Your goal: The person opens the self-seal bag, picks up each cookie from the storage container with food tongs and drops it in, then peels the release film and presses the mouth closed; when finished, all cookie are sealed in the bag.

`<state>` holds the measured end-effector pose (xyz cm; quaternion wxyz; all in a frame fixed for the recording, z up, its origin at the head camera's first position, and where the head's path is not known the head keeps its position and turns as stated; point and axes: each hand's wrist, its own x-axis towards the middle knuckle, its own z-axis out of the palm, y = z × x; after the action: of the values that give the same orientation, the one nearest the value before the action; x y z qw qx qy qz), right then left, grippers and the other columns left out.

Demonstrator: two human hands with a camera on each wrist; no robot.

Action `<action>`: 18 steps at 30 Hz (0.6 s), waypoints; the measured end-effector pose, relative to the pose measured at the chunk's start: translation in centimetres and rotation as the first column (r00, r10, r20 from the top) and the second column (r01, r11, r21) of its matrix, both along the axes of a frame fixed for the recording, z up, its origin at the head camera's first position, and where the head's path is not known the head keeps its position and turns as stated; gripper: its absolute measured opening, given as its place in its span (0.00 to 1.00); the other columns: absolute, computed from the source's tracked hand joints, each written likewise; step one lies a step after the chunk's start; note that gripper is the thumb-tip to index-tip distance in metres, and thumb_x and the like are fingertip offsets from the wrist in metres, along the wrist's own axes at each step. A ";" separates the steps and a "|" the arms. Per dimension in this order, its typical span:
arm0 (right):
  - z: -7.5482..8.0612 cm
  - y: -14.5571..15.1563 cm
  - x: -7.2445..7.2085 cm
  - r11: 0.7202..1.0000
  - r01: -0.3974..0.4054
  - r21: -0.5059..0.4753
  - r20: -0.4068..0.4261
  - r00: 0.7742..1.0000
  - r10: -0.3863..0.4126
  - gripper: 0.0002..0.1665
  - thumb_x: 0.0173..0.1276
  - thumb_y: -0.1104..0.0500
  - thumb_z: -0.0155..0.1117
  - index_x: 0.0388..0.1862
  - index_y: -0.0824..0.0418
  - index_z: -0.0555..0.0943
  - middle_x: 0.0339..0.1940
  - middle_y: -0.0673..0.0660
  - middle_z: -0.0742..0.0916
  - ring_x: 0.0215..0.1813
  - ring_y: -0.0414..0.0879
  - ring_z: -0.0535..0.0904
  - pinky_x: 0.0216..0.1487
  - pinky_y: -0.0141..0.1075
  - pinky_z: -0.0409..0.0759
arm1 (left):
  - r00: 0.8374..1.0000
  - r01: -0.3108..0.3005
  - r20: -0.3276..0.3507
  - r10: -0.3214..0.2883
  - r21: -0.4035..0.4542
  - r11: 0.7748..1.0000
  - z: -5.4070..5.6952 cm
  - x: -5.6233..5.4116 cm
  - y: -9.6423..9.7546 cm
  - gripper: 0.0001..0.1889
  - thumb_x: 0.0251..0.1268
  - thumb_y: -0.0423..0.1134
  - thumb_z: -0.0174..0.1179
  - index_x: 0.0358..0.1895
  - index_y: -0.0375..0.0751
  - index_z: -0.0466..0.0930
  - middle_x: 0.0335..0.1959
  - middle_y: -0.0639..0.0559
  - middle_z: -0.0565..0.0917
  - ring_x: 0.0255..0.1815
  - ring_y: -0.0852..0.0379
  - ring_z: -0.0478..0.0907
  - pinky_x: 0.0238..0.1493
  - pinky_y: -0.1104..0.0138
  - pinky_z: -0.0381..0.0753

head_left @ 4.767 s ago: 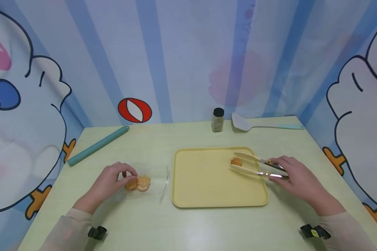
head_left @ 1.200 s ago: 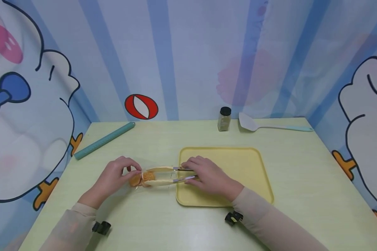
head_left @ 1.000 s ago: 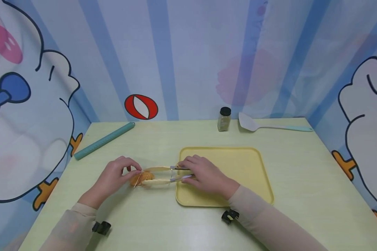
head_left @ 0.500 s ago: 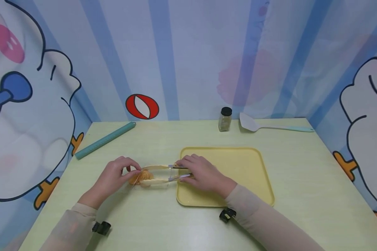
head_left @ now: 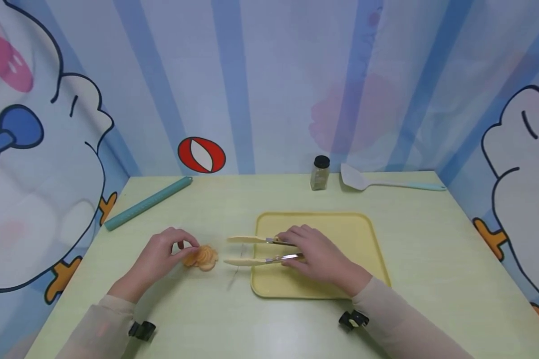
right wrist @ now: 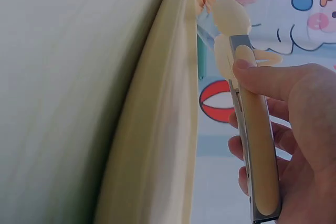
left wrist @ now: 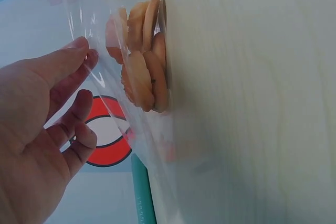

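Observation:
My left hand [head_left: 161, 257] pinches the upper film of a clear plastic bag [left wrist: 137, 132] between thumb and index finger, raising it off the table. Several round, swirled golden cookies [head_left: 206, 255] lie inside the bag, just beyond the fingertips. My right hand [head_left: 321, 262] holds tongs [head_left: 247, 262] with pale tips and metal-edged handles, the thumb along one side. The tong tips are spread with nothing between them, pointing left toward the bag's mouth. The handles and hand are over the left part of a yellow tray [head_left: 341, 274], whose visible surface is bare.
A teal rolling pin [head_left: 148, 203] lies at the back left. Behind the tray, a black-capped jar [head_left: 320, 174] stands beside a white spatula [head_left: 354, 178] with a mint handle. Cartoon-printed cloth walls enclose the table's back and sides.
Earlier the tongs held a cookie over the tray's right side, then reached left into the bag. Now they have drawn back right, with nothing between the tips. My left hand kept its pinch.

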<state>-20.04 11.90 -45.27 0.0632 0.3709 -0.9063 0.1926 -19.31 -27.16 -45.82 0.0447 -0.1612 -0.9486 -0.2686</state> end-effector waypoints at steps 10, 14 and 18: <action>0.4 6.8 1.8 0.990 0.114 -0.085 -0.037 0.992 -0.118 0.31 0.65 0.49 0.77 0.64 0.57 0.80 0.54 0.50 0.85 0.54 0.46 0.80 0.56 0.47 0.80 | 1.000 0.002 0.003 -0.002 0.012 1.000 -0.3 0.3 -0.1 0.07 0.63 0.37 0.73 0.40 0.56 0.89 0.39 0.61 0.87 0.38 0.56 0.74 0.39 0.65 0.73; 0.7 9.5 2.1 0.979 0.177 -0.101 -0.020 0.983 -0.180 0.30 0.66 0.51 0.77 0.63 0.58 0.80 0.55 0.52 0.85 0.56 0.49 0.80 0.56 0.49 0.80 | 1.000 0.004 -0.001 -0.004 0.010 1.000 -0.3 0.2 0.0 0.07 0.64 0.37 0.72 0.41 0.56 0.89 0.39 0.61 0.87 0.38 0.57 0.74 0.38 0.66 0.74; 0.7 12.5 2.5 0.959 0.251 -0.128 0.000 0.967 -0.254 0.29 0.66 0.53 0.77 0.63 0.59 0.79 0.54 0.54 0.85 0.55 0.51 0.80 0.54 0.52 0.80 | 1.000 0.006 -0.001 -0.006 0.012 1.000 -0.3 0.1 0.1 0.07 0.64 0.37 0.72 0.41 0.55 0.89 0.40 0.60 0.87 0.38 0.58 0.74 0.38 0.66 0.75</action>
<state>-17.50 24.35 -44.53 0.1182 0.2490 -0.9316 0.2370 -19.17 -27.11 -46.10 0.0451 -0.1637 -0.9466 -0.2741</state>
